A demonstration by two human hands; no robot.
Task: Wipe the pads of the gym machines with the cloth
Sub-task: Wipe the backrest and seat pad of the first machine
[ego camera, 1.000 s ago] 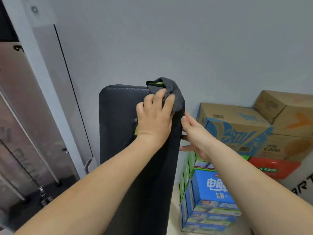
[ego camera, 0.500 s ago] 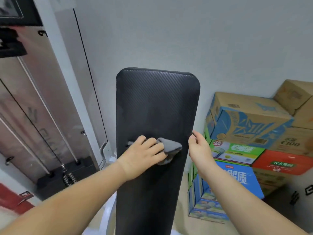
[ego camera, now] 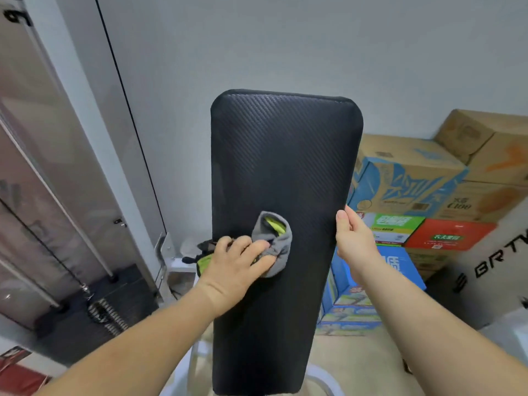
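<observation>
- A person is pressing a bunched grey cloth point(ego camera: 275, 244) against a black pad point(ego camera: 285, 152), which is standing upright before a grey wall point(ego camera: 314, 47), its long axis running floor to ceiling;
- the left hand point(ego camera: 237, 267) is clutching the cloth at mid-height, fingers point(ego camera: 257, 251) curled into it;
- the right hand point(ego camera: 354, 241) is gripping the pad's right edge, thumb in front;
- pad surface is stretching above and below the cloth, so the next stroke is likely running along that axis; cartons point(ego camera: 405, 178) are sitting behind, to the right.

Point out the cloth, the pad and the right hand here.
cloth point(ego camera: 281, 242): head view, on the grey bunched fabric.
pad point(ego camera: 285, 155): head view, on its bare black upper face.
right hand point(ego camera: 354, 238): head view, on the back of the hand.
</observation>
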